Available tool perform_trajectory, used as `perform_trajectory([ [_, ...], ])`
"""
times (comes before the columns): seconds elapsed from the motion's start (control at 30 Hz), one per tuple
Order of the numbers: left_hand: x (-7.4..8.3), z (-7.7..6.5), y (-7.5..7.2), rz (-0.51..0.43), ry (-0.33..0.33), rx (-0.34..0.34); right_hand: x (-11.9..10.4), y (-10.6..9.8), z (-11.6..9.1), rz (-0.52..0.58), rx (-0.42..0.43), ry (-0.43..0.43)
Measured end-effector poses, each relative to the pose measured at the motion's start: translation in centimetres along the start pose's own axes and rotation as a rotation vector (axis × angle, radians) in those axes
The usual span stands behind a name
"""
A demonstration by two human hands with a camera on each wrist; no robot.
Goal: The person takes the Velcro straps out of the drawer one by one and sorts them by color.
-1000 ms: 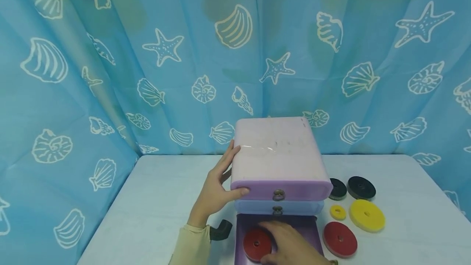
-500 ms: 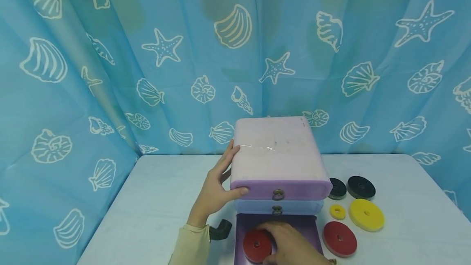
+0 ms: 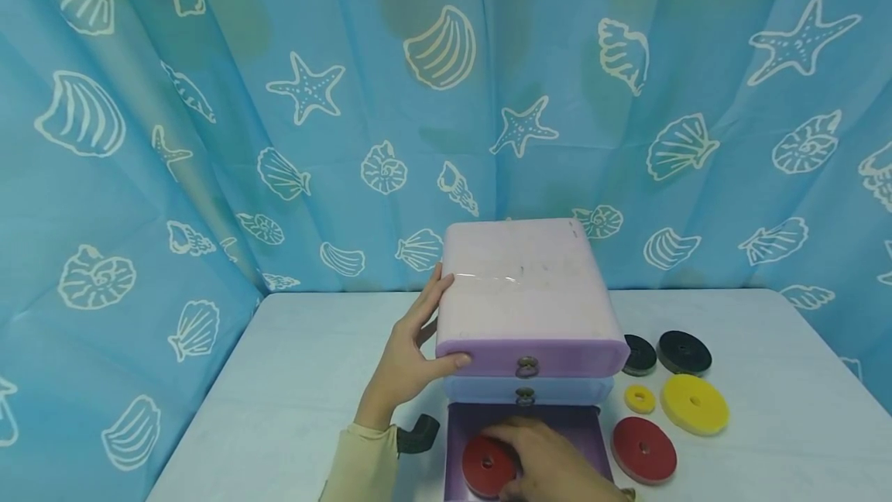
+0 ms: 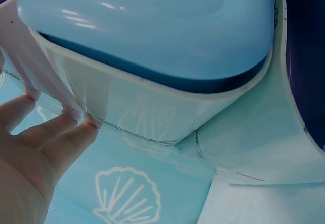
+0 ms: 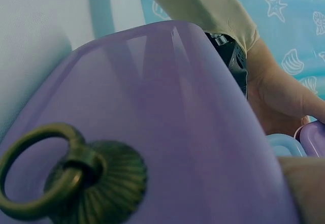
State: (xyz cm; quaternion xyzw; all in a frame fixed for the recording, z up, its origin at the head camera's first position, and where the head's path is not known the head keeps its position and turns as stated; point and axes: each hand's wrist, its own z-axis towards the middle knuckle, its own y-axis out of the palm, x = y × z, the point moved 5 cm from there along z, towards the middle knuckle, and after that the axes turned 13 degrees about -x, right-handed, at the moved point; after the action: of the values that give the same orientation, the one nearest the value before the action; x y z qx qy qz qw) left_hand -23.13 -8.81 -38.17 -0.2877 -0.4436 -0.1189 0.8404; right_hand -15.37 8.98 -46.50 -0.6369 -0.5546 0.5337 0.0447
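In the head view a small drawer cabinet [image 3: 523, 285] has a pink top, and its purple bottom drawer [image 3: 592, 440] is pulled out. My left hand [image 3: 407, 362] rests against the cabinet's left side, thumb on the front edge and fingers extended along the wall. In the left wrist view those fingertips touch the casing beside the blue middle drawer [image 4: 162, 26]. Inside the open drawer lies a red disc [image 3: 481, 467] with a centre hole. My right hand [image 3: 550, 459] pinches its right edge. The right wrist view shows the drawer's purple front [image 5: 167, 122] with a brass ring pull [image 5: 66, 178]; the disc is hidden there.
Right of the cabinet lie another red disc [image 3: 644, 451], a large yellow disc [image 3: 694, 404], a small yellow ring [image 3: 639, 399] and two black discs, one [image 3: 684, 352] farther right. The white table [image 3: 313, 378] meets a blue shell-patterned curtain [image 3: 383, 60] behind.
My right fingers have shifted slightly to the left over the red disc in the drawer. The left hand keeps its place on the cabinet.
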Motion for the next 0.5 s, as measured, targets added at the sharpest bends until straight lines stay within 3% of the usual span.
perform_trajectory([
  [0.3, 0.10, -0.01, 0.09, -0.001, 0.005, -0.002, -0.02, -0.03, 0.05, -0.025, 0.006, -0.040],
  [0.5, 0.26, -0.02, 0.13, -0.004, 0.008, -0.002, -0.01, -0.09, 0.20, -0.035, 0.005, -0.015],
])
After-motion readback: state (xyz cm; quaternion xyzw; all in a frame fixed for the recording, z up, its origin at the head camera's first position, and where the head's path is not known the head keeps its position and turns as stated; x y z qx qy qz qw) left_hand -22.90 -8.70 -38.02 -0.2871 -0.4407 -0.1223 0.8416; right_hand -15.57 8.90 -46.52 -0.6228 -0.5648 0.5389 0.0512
